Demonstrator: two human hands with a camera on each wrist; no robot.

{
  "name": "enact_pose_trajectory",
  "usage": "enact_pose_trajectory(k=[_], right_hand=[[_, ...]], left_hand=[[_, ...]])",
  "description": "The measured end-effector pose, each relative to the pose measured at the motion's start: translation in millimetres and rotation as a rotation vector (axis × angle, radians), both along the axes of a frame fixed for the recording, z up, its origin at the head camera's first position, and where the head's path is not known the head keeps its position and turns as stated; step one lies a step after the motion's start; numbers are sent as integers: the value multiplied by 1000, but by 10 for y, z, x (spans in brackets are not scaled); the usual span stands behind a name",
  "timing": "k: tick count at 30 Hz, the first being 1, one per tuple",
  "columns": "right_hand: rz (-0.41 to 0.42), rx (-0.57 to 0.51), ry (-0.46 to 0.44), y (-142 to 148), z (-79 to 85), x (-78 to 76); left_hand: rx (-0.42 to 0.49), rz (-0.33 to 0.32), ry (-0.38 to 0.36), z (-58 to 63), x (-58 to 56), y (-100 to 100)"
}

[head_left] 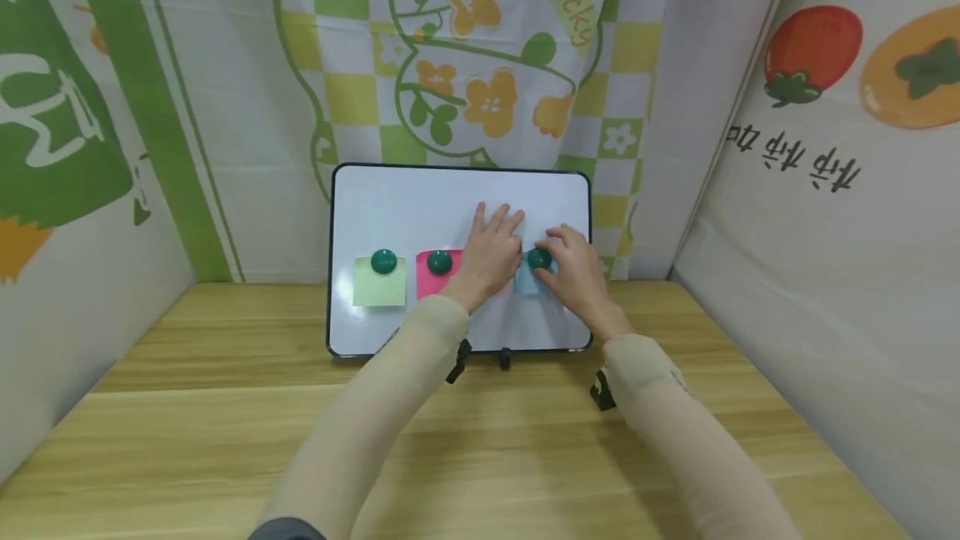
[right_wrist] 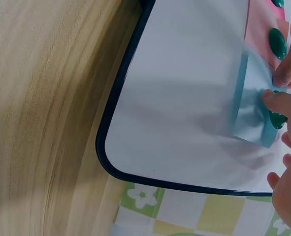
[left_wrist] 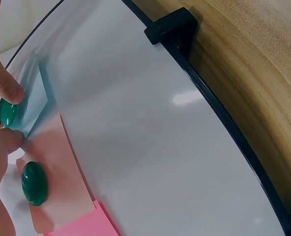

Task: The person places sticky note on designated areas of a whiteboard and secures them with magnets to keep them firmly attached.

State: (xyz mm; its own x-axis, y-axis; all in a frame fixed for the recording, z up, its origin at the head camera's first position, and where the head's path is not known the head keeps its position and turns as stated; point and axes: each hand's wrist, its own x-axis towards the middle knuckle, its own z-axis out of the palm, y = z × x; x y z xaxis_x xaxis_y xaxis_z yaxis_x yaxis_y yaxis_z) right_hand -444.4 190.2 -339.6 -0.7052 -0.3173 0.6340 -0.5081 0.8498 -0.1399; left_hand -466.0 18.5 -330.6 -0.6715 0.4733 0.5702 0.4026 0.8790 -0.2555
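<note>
My right hand (head_left: 577,273) pinches a round green magnet (head_left: 539,258) between thumb and fingers, over the upper part of a blue sticky note (right_wrist: 253,110) on a whiteboard (head_left: 450,207). The note's lower edge stands off the board surface. Beside it, my left hand (head_left: 491,261) has several fingers spread upward against the board, while a fingertip (right_wrist: 281,77) presses at the blue note's edge near the magnet. Next to the blue note is a salmon sticky note (left_wrist: 59,177) with its own green magnet (left_wrist: 35,184); the left hand partly hides it in the head view.
Further left on the board are a bright pink note (head_left: 431,283) and a pale green note (head_left: 378,290), each under a green magnet. The black-rimmed board leans upright on a wooden table (head_left: 510,457), with a black foot (head_left: 505,358) below. Printed curtains (head_left: 247,107) hang behind.
</note>
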Motion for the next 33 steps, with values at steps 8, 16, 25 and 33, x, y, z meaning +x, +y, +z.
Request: enact_pose_trajectory(k=[8, 16, 25, 33], right_hand=[[-5, 14, 2, -46, 0, -42], [-19, 9, 19, 2, -58, -57], [-7, 24, 42, 15, -63, -50], [-28, 29, 47, 45, -87, -70]], left_hand=[[-39, 33, 54, 14, 9, -14], [1, 10, 67, -9, 19, 19], [4, 35, 51, 9, 16, 42], [40, 29, 22, 7, 28, 67]])
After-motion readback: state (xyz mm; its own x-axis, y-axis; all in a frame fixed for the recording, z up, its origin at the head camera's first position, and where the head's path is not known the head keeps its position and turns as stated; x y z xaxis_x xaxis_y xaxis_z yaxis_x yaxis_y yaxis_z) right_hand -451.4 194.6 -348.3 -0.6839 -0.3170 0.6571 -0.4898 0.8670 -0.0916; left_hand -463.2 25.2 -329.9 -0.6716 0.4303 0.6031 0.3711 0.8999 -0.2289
